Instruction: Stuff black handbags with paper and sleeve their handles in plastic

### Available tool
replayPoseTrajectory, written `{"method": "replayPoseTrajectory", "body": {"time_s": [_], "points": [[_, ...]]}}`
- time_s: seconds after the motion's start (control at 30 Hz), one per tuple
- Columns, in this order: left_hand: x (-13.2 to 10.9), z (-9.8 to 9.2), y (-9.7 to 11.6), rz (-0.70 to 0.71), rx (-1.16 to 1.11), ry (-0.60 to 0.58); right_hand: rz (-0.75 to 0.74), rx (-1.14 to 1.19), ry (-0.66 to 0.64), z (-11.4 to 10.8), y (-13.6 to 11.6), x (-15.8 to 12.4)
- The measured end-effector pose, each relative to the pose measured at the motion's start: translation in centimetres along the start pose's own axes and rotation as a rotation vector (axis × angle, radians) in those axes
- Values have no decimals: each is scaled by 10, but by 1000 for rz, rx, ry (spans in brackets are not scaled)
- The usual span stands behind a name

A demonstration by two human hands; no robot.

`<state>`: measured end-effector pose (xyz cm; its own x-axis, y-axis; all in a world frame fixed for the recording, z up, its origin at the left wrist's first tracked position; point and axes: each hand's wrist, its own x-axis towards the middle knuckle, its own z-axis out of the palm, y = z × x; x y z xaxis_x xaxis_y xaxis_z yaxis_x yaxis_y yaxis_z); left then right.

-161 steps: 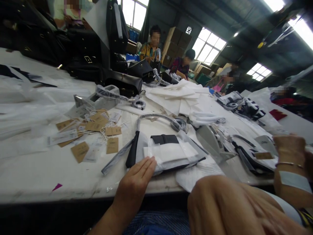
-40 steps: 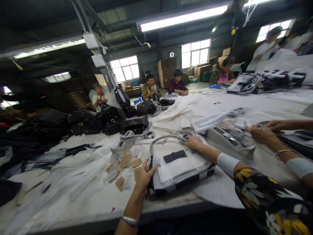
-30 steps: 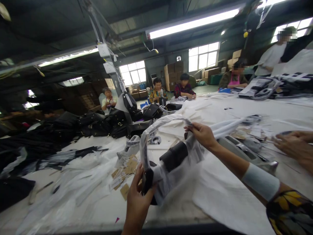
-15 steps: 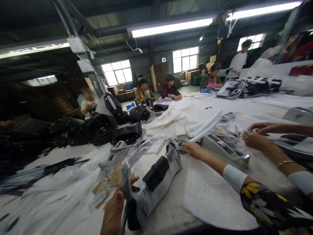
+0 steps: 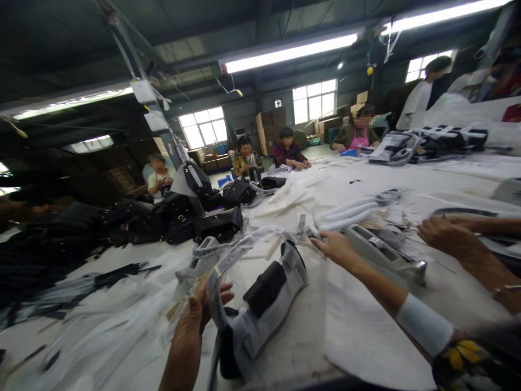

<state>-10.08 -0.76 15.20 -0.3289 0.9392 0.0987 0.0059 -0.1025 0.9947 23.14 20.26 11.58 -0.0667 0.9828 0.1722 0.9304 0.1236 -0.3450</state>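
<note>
A black handbag, partly covered with white wrapping, stands tilted on the table in front of me. Its arched handle is wrapped in clear film. My left hand is around the lower near end of that handle, fingers behind it and thumb in front. Beyond the bag, my right hand reaches in from the right, its fingers pinched on a grey strap-like piece that is blurred. A grey tape dispenser sits beside my right forearm. Brown paper tags lie near my left hand.
A co-worker's hands work at the right. Black bags are piled at the left, and white wrapping sheets spread nearby. Rolled white foam lies beyond my right hand. A metal post rises at the table's far left. Several people sit opposite.
The view has turned slightly left, shifting the scene rightward. The grey piece at my right fingers has changed from a flat coil to a raised end. My left hand stays at the handle.
</note>
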Motion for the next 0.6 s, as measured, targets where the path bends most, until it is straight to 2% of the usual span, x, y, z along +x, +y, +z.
{"method": "replayPoseTrajectory", "body": {"time_s": [0.1, 0.17, 0.23, 0.37, 0.47, 0.53, 0.6], "points": [[10, -3, 8, -6, -26, -10, -81, 276, 202, -19, -8, -34], [16, -2, 18, -9, -39, 2, -235, 523, 345, -23, -19, -61], [20, 0, 30, 17, -24, -4, -402, 652, 407, -19, -32, -86], [24, 7, 57, 72, 165, -222, -639, 667, 435, 2, -63, -125], [24, 14, 73, 71, 300, -378, -777, 653, 444, 19, -86, -140], [25, 18, 78, 49, 308, -431, -852, 638, 468, 28, -100, -143], [27, 19, 79, 6, 261, -436, -899, 604, 513, 34, -113, -140]]}}
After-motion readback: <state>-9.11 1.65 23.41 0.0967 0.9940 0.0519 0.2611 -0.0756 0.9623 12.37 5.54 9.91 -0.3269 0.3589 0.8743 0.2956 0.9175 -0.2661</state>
